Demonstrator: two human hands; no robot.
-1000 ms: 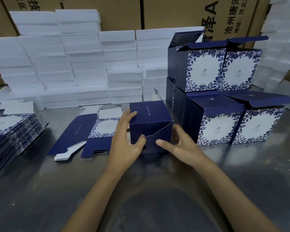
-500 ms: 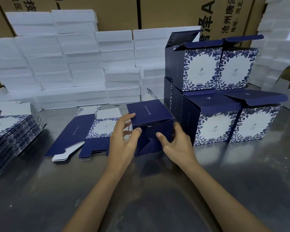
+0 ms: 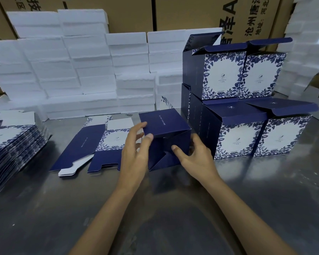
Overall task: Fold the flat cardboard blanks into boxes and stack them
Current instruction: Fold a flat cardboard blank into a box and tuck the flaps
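Stacked boxes [image 3: 247, 111] crowd right hand [image 3: 197, 159] (touching?) — close.

Matt navy cardboard box [image 3: 166, 137]; dull brushed-metal table [image 3: 173, 208]; rough white foam blocks [image 3: 72, 70].
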